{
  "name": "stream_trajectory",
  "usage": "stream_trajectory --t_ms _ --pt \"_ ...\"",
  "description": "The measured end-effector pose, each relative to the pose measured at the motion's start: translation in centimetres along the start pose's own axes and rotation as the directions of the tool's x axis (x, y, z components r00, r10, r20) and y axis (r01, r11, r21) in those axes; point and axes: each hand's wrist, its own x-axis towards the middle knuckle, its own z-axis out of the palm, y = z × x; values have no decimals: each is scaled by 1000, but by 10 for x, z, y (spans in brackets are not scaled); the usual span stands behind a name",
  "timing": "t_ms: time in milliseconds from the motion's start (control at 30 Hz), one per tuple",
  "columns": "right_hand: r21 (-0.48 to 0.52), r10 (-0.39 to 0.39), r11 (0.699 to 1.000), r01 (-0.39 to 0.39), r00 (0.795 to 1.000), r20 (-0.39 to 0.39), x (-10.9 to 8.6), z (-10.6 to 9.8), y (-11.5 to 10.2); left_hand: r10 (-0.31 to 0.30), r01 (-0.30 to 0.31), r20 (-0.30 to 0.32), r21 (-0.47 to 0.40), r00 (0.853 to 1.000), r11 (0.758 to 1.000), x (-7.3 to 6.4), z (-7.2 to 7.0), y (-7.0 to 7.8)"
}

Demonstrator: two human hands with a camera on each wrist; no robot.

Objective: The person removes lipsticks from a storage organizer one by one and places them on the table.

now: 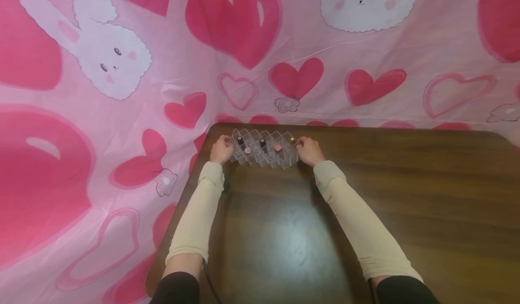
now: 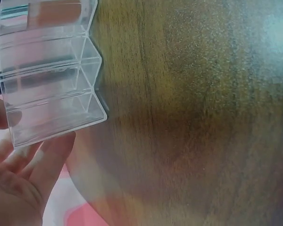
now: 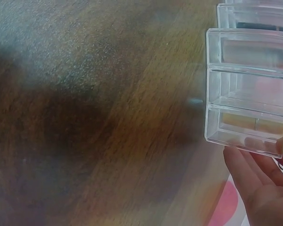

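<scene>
A clear plastic organizer (image 1: pixel 266 156) with diamond-shaped compartments is at the far left part of the table. Several lipstick-like tubes stand in it, among them a dark one (image 1: pixel 262 143), a pink-topped one (image 1: pixel 278 148) and a gold-topped one (image 1: pixel 292 140). My left hand (image 1: pixel 222 149) grips its left end, thumb on the upper side and fingers beneath the edge in the left wrist view. At the opposite end my right hand (image 1: pixel 310 151) holds it likewise; in the right wrist view its fingers (image 3: pixel 240 169) lie along the end wall, thumb partly cut off by the frame.
The brown wooden table (image 1: pixel 426 195) stretches toward me and far to the right. A pink cloth (image 1: pixel 243 87) with hearts and white animal faces hangs behind it and along its left side. The table's rounded back left corner lies close to my left hand.
</scene>
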Motion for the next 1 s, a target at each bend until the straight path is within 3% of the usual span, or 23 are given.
stream_trajectory --t_ms 367,1000 --pt "41 32 999 -32 999 1 -2 -2 3 23 -19 31 -101 999 995 -3 1 -3" --pt "30 32 999 -32 999 11 -11 -12 17 53 -48 72 -76 996 996 -2 4 0"
